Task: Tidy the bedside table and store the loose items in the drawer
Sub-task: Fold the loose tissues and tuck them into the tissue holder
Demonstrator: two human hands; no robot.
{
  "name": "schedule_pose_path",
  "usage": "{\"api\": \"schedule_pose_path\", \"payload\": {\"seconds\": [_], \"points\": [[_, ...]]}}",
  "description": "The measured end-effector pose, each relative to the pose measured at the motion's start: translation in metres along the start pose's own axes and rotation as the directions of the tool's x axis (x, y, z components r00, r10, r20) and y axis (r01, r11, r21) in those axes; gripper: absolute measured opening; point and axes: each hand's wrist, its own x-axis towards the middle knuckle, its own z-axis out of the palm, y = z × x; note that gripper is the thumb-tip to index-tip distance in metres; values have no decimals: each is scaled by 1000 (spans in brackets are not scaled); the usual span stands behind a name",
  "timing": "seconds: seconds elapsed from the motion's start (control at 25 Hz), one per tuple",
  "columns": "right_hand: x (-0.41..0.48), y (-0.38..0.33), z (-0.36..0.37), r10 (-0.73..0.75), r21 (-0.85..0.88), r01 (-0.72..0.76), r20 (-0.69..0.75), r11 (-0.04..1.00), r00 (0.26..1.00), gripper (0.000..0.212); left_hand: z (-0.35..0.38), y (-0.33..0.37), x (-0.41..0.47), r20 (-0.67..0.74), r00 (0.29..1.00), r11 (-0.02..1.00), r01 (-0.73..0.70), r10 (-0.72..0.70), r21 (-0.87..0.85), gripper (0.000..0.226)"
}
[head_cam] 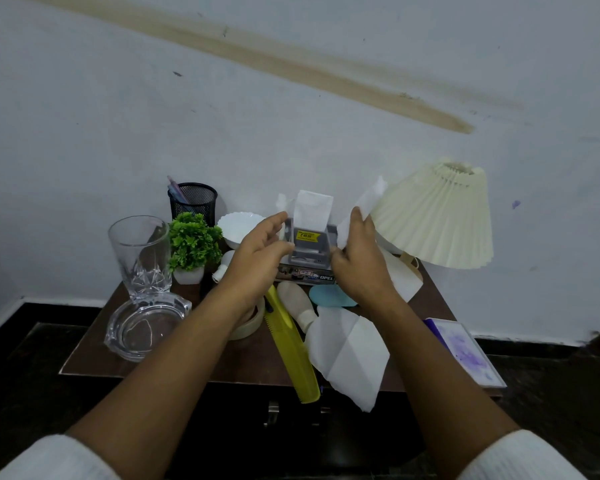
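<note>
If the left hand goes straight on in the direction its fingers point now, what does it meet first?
The left hand would first meet the left side of the grey napkin holder, just ahead of its fingers; they may already touch it. The right hand holds a white napkin.

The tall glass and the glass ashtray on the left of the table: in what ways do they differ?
The tall glass is high and narrow; the glass ashtray is low and wide. The tall glass has cut patterns near its base; the glass ashtray looks plain, with a thick rim. Both are clear glass and upright.
</note>
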Motion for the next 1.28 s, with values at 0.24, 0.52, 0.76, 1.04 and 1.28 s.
{"api": "schedule_pose_path", "payload": {"seconds": [0.24,0.52,0.76,1.04,1.28], "points": [[-1,4,13,-28,-120,32,31,992,999,55,-1,-1,1,4,1000,1000,-1,2,-10,53],[0,14,22,-27,-149,36,58,988,998,56,0,-1,0,4,1000,1000,-12,12,10,54],[-2,13,19,-26,-136,31,42,990,999,44,0,-1,-2,6,1000,999,-14,13,37,55],[-8,16,12,26,-132,-23,16,991,1000,43,-1,-3,-4,3,1000,999,-18,18,49,55],[-15,9,12,-46,-114,38,-69,993,997,32,-3,-5,-3,-7,1000,997,-5,6,73,56]]}}
